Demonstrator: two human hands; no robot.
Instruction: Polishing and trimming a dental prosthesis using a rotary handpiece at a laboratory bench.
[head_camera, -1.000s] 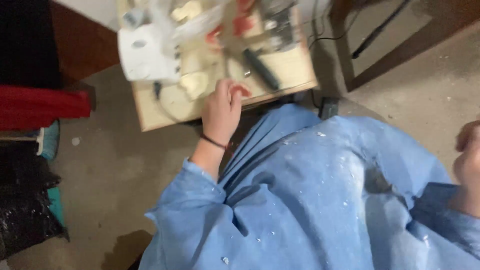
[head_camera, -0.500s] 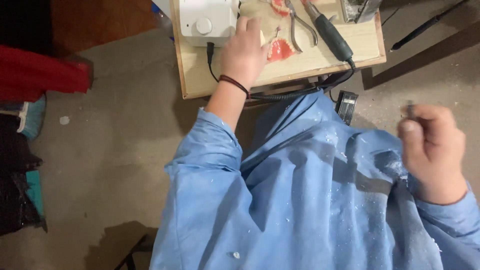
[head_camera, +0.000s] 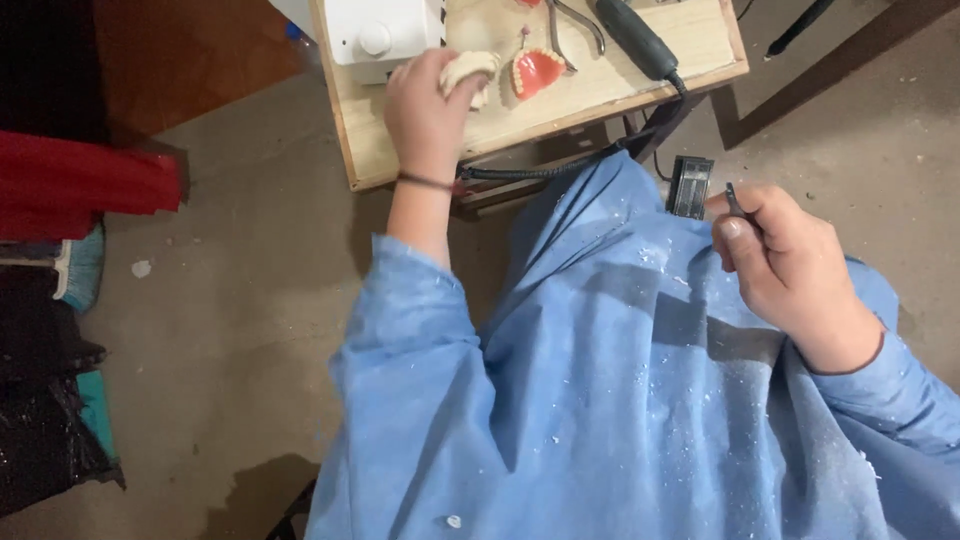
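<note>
My left hand (head_camera: 428, 105) reaches out to a small wooden table (head_camera: 400, 150) and closes around a pale plaster dental cast (head_camera: 472, 70). Right beside it lies a pink denture with white teeth (head_camera: 538, 72). My right hand (head_camera: 785, 262) hovers over my lap in a blue gown (head_camera: 620, 380), pinching a thin dark metal tool (head_camera: 733, 200) that points up from my fingers.
On the table stand a white box-shaped device with a knob (head_camera: 385, 35), metal pliers (head_camera: 572, 20) and a dark handpiece (head_camera: 635, 38) with a black cable (head_camera: 560, 168). A black pedal-like box (head_camera: 690, 185) sits on the concrete floor. Red and teal cloth (head_camera: 70, 190) lies at left.
The view shifted so the table sits higher left. My left hand moved onto the plaster cast and closed on it. My right hand with the thin tool came in over my lap.
</note>
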